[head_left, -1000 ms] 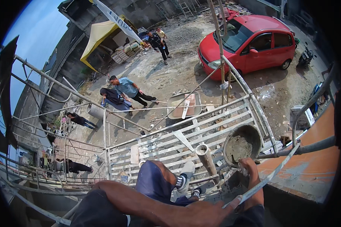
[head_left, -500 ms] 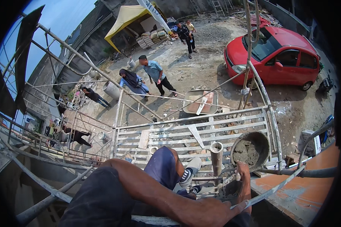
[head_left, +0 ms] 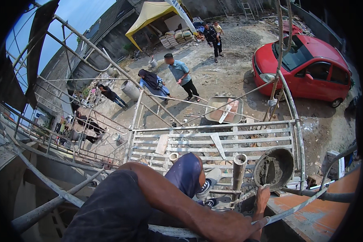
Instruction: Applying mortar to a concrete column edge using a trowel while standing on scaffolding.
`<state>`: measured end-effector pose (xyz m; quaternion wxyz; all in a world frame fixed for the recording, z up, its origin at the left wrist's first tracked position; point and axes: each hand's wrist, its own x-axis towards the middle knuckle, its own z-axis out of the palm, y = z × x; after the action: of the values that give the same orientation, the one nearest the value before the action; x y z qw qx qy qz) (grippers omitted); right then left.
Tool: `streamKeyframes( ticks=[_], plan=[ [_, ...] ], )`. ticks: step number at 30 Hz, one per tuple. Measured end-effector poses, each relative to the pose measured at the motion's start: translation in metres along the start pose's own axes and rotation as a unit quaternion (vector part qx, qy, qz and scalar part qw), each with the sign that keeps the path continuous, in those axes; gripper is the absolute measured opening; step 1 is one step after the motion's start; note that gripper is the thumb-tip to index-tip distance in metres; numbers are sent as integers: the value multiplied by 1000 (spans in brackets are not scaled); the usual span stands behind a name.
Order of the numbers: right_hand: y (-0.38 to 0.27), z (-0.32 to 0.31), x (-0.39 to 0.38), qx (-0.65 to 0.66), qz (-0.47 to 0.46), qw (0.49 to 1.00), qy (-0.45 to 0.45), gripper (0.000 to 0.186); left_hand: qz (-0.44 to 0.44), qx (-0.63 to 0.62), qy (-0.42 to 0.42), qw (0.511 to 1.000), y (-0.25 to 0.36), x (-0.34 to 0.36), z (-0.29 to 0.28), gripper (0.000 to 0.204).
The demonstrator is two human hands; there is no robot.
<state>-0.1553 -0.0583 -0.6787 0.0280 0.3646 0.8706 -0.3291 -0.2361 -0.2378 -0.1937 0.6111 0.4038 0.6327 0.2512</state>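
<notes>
My left forearm crosses the lower middle of the view, and my left hand (head_left: 234,226) is wrapped over a metal scaffold tube (head_left: 296,208). Beyond it, my right hand (head_left: 263,196) is closed at the near edge of a round dark bucket (head_left: 286,161). What its fingers hold is hidden. Grey wet mortar (head_left: 275,172) lies in the bucket, with an uneven, scooped surface. Left of the bucket stands an upright bamboo post (head_left: 238,173) with an open top. My knee and a shoe (head_left: 209,183) are over the slatted platform (head_left: 185,136).
A pale board (head_left: 162,144) and a wedge-shaped piece (head_left: 218,146) lie on the slats, which have open gaps. Scaffold tubes surround me. Below are a wheelbarrow (head_left: 225,109), a red car (head_left: 302,70), a yellow canopy (head_left: 153,18) and several people. An orange panel (head_left: 330,205) lies at right.
The whole view has shifted, so the scene sits farther right and lower. My right hand has drawn slightly back from the mortar. My left hand stays on the tube. People below have moved slightly.
</notes>
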Motion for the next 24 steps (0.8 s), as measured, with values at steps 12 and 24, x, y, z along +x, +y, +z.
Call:
streamKeyframes(
  ticks=[12, 24],
  plan=[
    [-23, -73, 62, 167, 90, 972, -137, 37, -31, 155, -39, 987, -7, 13, 10, 44],
    [-1, -6, 57, 263, 148, 925, -231, 50, -76, 107, -132, 982, -21, 32, 10, 72]
  ],
)
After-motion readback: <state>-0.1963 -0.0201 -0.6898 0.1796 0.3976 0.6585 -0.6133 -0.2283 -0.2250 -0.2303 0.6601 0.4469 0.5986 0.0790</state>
